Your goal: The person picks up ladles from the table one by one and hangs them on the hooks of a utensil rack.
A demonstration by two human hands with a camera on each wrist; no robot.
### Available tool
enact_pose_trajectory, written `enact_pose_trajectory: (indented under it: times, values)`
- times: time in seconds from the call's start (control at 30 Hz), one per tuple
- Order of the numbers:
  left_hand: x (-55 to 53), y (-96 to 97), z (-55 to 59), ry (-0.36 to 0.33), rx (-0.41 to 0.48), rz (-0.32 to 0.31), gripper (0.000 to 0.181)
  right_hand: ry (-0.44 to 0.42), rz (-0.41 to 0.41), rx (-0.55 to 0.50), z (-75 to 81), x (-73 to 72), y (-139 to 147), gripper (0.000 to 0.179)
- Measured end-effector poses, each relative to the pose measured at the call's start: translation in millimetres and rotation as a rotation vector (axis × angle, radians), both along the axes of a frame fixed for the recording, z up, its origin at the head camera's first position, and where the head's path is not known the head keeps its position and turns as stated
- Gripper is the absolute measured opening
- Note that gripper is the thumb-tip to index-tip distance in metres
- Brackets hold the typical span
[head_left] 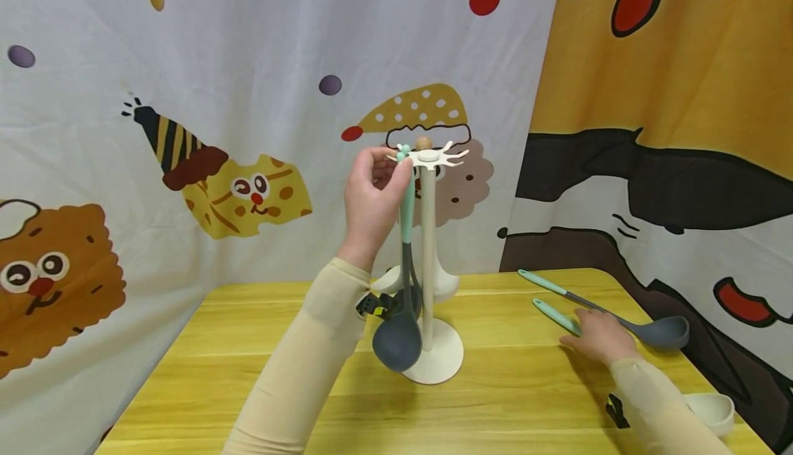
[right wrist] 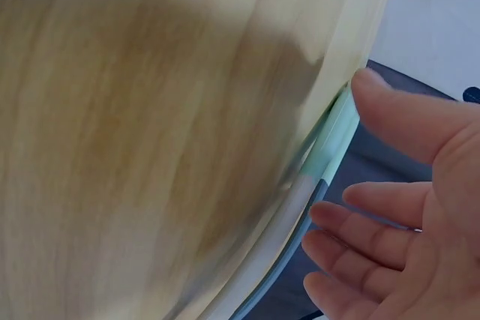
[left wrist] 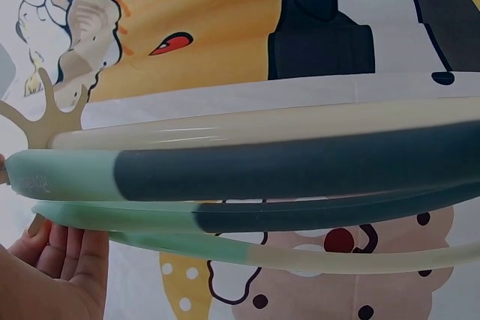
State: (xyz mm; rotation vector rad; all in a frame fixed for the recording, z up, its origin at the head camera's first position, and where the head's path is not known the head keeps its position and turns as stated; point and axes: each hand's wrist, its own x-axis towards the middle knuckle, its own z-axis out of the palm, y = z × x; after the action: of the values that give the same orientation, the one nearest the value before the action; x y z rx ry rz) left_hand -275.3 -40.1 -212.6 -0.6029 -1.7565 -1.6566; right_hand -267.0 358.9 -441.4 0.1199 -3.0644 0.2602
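My left hand is up at the top of a cream utensil stand, pinching the mint handle end of a dark grey ladle beside the hook ring. The ladle hangs bowl down in front of the pole. Behind it in the left wrist view run another dark utensil and a cream-shafted one, both mint-handled. Low over the table on the right, my right hand has its fingers loosely extended by a mint handle. That utensil's cream head shows past my forearm, which hides its middle.
A second grey ladle lies on the wooden table, just beyond my right hand. Cream utensil heads hang behind the pole. The stand's round base rests mid-table, and a printed curtain closes off the back.
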Motion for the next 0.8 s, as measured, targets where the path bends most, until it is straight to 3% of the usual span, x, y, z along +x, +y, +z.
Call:
enact_pose_trajectory:
  times: [0.3, 0.53, 0.8]
  values:
    - [-0.2, 0.2, -0.3, -0.001, 0.006, -0.006, 0.027, -0.076, -0.045, -0.01, -2.0, -1.5, 4.0, 0.052]
    - [-0.1, 0.5, -0.7, -0.003, 0.003, -0.006, 0.028, -0.104, -0.067, -0.034, -4.7, -1.0, 4.6, 0.022]
    - [1.2, 0.7, -0.1, -0.006, -0.001, -0.005, 0.028, -0.105, -0.075, -0.047, -5.9, -1.4, 0.9, 0.017]
